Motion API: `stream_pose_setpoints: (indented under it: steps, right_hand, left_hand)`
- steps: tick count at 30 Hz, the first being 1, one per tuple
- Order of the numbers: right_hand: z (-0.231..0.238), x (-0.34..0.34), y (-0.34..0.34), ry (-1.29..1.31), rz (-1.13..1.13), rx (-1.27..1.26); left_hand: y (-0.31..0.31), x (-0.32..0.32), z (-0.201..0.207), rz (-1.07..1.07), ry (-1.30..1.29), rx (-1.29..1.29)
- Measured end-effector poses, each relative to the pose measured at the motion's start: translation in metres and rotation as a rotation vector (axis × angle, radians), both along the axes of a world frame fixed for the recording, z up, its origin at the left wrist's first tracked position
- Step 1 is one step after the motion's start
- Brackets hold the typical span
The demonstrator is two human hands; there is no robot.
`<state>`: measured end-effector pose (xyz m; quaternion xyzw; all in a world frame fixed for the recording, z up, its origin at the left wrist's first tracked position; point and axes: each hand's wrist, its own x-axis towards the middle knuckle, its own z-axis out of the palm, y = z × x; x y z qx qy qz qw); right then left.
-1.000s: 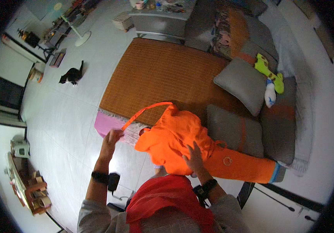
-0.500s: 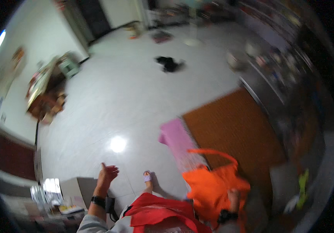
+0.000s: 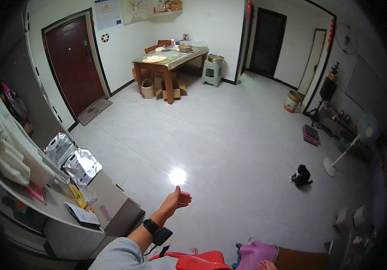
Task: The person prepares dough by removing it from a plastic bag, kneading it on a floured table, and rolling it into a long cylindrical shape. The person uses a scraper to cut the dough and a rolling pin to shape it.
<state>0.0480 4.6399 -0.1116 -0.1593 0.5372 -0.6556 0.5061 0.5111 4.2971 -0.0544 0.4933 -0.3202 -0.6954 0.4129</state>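
Observation:
My left hand reaches out over the pale tiled floor, thumb up, its fingers stretched out and nothing in them. A black watch-like band circles that wrist, with a dark box and cord beside it. At the bottom edge only part of my right hand shows, in front of a pink cloth; the rest is cut off, so its grip is hidden. Red fabric covers my front. Beside the pink cloth lies a brown mat.
Left stands a counter with silver pouches and a notebook. A table and green stool stand far back. A black-and-white cat sits at right near a fan. A dark red door is far left.
My view has swung left and up, so the door and table show and the cat sits farther right. The orange cloth under my right hand has left the picture. My left hand stays outstretched.

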Motion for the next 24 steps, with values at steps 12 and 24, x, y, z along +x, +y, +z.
stream_pose_setpoints:
  steps: [12, 24]
  right_hand:
    - [-0.056, -0.097, -0.462, 0.133, -0.217, -0.075]
    - [0.130, 0.239, -1.130, 0.451, 1.022, -0.298]
  left_hand:
    - [-0.295, 0.100, -0.024, 0.470, -0.052, 0.066]
    - [-0.567, 0.226, -0.013, 0.958, -0.010, -0.015]
